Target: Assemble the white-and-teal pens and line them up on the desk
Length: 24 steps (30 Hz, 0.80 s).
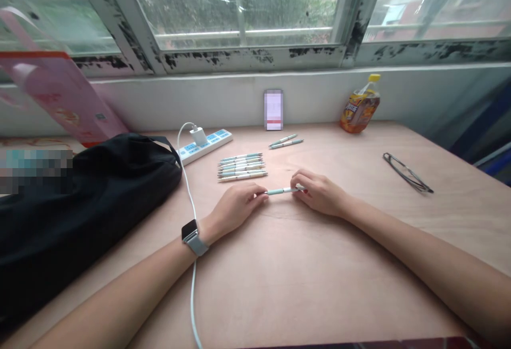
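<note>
Between my two hands, low over the table, is a slim green and white pen. My left hand pinches its green end between thumb and fingers. At the white end, my right hand is closed with its fingertips around the pen, hiding part of that tip. Just beyond my left hand lies a row of several similar pens, side by side in green, white and cream. Farther back, two more pens lie at an angle to each other.
A white power strip with a plugged charger sits behind; its cable passes by my left wrist. A black bag fills the left. A phone leans on the wall, near a bottle. Glasses lie right.
</note>
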Each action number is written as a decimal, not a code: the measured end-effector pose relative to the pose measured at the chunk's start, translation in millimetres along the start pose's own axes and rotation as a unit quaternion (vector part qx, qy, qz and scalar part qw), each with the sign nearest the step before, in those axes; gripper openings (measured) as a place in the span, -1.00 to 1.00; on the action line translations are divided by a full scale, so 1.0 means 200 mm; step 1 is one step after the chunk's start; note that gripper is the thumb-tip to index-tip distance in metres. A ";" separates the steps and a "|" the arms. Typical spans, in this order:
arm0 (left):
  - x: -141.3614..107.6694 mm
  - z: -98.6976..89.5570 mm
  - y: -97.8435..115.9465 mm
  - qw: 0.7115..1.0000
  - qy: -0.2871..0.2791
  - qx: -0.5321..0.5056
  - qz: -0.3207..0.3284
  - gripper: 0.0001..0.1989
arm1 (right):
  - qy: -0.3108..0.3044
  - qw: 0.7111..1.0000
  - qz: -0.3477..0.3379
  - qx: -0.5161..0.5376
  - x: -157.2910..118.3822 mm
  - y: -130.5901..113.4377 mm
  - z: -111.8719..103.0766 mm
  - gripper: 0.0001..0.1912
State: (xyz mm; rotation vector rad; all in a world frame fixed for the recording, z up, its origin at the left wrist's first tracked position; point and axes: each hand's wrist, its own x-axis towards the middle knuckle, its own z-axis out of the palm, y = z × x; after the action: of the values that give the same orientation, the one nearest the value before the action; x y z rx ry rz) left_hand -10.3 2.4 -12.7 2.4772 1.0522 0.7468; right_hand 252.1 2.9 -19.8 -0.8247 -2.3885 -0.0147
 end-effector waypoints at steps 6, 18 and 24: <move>0.00 0.00 0.00 1.000 0.006 -0.003 -0.008 -0.83 | -0.035 0.999 -0.013 -0.027 0.00 0.01 -0.01 -0.86; 0.00 0.00 -0.01 1.000 0.016 0.001 -0.008 -0.82 | -0.039 0.998 -0.022 -0.053 -0.01 0.04 -0.01 -0.81; 0.00 0.00 -0.01 1.000 0.019 0.003 -0.008 -0.82 | -0.013 0.997 0.006 -0.072 -0.01 0.04 -0.01 -0.83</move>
State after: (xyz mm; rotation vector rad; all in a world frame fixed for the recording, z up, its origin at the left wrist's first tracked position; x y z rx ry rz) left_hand -12.4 4.3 -13.5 2.4655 1.0868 0.7909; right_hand 258.1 8.0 -20.2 -0.9105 -2.4297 -0.1741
